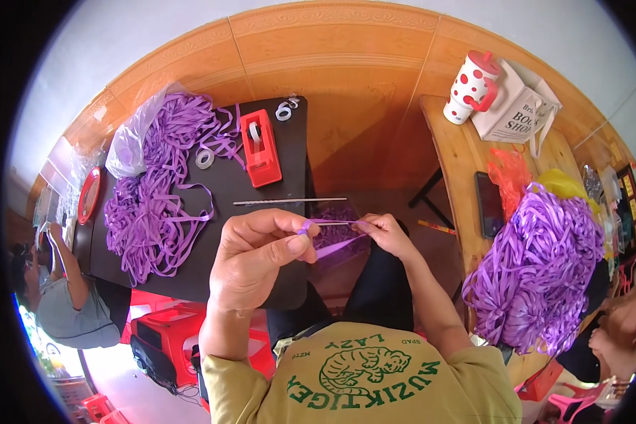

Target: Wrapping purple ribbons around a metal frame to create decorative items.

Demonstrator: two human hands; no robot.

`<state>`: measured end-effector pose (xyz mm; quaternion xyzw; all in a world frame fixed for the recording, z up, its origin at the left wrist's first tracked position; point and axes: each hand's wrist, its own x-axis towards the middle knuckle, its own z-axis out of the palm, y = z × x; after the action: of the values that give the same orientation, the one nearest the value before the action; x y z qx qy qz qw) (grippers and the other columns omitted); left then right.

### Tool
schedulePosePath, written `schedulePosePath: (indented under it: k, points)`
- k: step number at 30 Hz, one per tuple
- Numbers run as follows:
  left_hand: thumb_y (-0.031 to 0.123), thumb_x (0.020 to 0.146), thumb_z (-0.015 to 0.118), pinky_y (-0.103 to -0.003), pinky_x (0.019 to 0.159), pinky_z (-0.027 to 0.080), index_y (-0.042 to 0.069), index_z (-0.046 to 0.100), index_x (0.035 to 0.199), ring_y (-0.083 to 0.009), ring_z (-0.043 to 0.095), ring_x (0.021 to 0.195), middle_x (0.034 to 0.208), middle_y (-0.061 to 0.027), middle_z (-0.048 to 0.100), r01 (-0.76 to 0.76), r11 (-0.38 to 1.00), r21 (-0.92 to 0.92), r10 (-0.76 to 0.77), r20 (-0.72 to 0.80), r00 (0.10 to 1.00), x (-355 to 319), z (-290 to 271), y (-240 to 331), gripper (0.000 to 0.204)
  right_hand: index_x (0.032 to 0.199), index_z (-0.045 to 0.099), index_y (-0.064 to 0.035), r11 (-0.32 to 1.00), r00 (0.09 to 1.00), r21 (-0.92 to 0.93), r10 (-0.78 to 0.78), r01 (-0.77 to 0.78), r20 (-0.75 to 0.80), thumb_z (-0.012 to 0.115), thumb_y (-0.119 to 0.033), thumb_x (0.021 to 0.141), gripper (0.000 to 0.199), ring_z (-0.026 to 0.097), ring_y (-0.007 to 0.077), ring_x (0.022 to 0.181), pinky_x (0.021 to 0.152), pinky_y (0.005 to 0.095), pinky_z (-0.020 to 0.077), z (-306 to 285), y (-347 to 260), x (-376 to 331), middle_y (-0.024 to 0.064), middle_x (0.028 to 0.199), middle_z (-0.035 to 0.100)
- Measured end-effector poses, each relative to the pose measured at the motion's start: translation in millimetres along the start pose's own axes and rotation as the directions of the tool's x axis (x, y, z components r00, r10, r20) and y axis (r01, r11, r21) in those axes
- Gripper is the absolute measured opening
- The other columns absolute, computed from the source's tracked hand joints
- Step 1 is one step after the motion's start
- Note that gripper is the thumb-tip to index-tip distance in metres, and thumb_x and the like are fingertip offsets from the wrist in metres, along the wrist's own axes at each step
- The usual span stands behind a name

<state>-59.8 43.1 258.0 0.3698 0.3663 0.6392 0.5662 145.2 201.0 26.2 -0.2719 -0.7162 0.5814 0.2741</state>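
My left hand [256, 258] pinches one end of a short purple ribbon strip [332, 225] between thumb and forefinger. My right hand [387, 233] grips the other end, so the strip is stretched between both hands above my lap. A loop of the same ribbon [339, 245] hangs just below. Under my left hand lies the dark table [261, 205], with a thin metal rod [290, 201] just beyond my fingers and a red tape dispenser [260, 147] further back.
A heap of loose purple ribbon [155, 191] and a plastic bag [131, 145] cover the table's left. Small tape rolls [205, 158] lie near. On the wooden bench [459, 155] at right: another ribbon heap [537, 268], a phone [489, 203], a spotted cup [472, 86]. Other people sit at left [71, 304] and right [622, 325].
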Motion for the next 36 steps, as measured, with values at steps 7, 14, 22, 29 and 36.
schedulePosePath:
  k: [7,14,22,29,36]
  points:
    - [-0.007,0.077,0.059,-0.032,0.075,0.051,-0.007,0.061,0.104,-0.024,0.065,0.08,0.087,-0.0148,0.065,-0.11,0.994,0.0,0.11,-0.06,0.992,10.2,-19.3,-7.0,0.027,0.092,0.068,0.003,0.996,0.996,0.06,0.062,-0.059,-0.064,0.061,-0.007,0.084,0.015,0.062,0.012,0.075,0.07,0.0248,0.0481,8.8,-2.2,-24.8,0.0086,0.081,0.067]
    - [-0.004,0.083,0.056,-0.031,0.075,0.051,-0.006,0.061,0.105,-0.0248,0.065,0.083,0.089,-0.0154,0.066,-0.111,0.993,-0.037,0.109,-0.06,0.992,21.7,-24.6,-17.5,0.022,0.092,0.067,0.0025,0.983,0.989,0.113,0.145,-0.145,0.01,0.067,-0.004,0.08,0.013,0.061,0.0093,0.072,0.065,0.0236,0.0486,21.4,6.0,-46.8,0.0055,0.077,0.066]
    - [-0.005,0.083,0.055,-0.026,0.068,0.048,-0.006,0.063,0.104,-0.0203,0.063,0.076,0.088,-0.0154,0.066,0.1,0.994,0.046,-0.099,-0.028,0.995,13.2,-4.4,-35.6,0.023,0.091,0.067,0.0013,0.975,0.977,0.102,0.205,-0.198,-0.064,0.069,-0.001,0.077,0.015,0.058,0.007,0.069,0.062,0.0219,0.0458,26.7,34.0,-64.2,0.0033,0.077,0.065]
    - [-0.001,0.087,0.056,-0.024,0.071,0.047,-0.004,0.061,0.11,-0.0164,0.062,0.077,0.087,-0.0125,0.066,0.285,0.959,0.006,-0.285,0.022,0.958,-5.4,13.2,-98.2,0.024,0.119,0.057,-0.0022,0.961,0.994,0.256,0.106,-0.106,0.015,0.077,-0.007,0.069,0.055,0.056,0.0123,0.097,0.082,0.0267,0.0443,-11.0,-8.7,-61.0,0.0042,0.104,0.062]
    - [0.0,0.087,0.058,-0.023,0.071,0.048,-0.004,0.06,0.11,-0.0127,0.061,0.076,0.087,-0.0103,0.066,0.254,0.964,0.079,-0.25,-0.059,0.966,-2.1,11.3,-143.4,0.024,0.108,0.063,-0.0038,0.882,0.88,-0.015,-0.472,0.472,-0.049,0.07,0.002,0.068,0.041,0.06,0.0231,0.093,0.083,0.031,0.0429,-8.2,-91.4,-39.0,0.0112,0.101,0.063]
